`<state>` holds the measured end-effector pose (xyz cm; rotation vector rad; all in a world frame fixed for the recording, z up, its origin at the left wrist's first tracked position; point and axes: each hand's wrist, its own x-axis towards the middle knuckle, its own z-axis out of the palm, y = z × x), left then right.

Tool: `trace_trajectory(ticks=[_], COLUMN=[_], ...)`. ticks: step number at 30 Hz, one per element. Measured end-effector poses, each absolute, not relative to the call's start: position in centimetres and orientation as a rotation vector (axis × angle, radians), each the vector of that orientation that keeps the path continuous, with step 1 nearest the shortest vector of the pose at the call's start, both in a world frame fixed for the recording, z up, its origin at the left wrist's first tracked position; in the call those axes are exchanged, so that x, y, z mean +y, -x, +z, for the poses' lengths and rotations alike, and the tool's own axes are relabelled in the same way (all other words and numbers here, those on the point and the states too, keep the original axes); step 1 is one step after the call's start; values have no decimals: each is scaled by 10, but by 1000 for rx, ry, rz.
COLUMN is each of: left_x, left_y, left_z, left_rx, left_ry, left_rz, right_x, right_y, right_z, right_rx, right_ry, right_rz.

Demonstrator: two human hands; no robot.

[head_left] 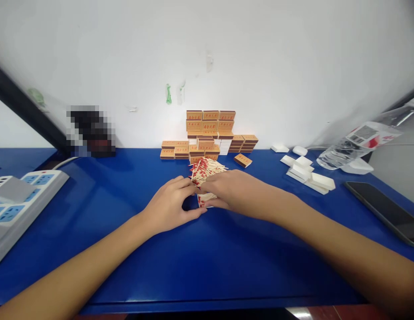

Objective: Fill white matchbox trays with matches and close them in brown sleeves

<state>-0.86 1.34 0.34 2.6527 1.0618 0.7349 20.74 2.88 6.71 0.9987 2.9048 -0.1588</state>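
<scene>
My two hands meet at the middle of the blue tabletop point(207, 266), just toward 12 o'clock from me. My right hand point(231, 191) lies palm down and is closed over a loose bundle of red-tipped wooden matches point(207, 169), which fan out past my knuckles toward 12 o'clock. My left hand point(170, 206) is curled, its fingertips pinching the same bundle from the 9 o'clock side and its thumb stretched along the tabletop. Under my right thumb shows a small white cardboard tray point(205, 201) with a few match heads in it; I cannot tell whether I grip it or only rest on it. Behind the matches at 12 o'clock, against the white wall, stands a pile of brown printed matchboxes point(210, 126), with one single brown matchbox point(243, 160) lying apart at about 1 o'clock. At 2 o'clock lies a heap of empty white inner trays point(308, 175), beyond them a clear plastic water bottle point(356, 144) on its side, and at 3 o'clock a dark flat phone point(387, 211). At 9 o'clock sits a grey power strip with blue sockets point(23, 200).
</scene>
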Motion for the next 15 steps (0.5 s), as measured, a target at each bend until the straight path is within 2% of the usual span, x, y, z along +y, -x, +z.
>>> trace_trajectory(ticks=[11,15], left_x=[12,11], left_y=[8,7], left_z=[0,2], left_rx=[1029,995], left_ry=[-2654,-2660], left_rz=[759,770], right_x=[25,21], right_y=[-257,-246], right_z=[36,26], right_rx=[3161,3165], right_ry=[-1171,-1157], right_rz=[-656,-634])
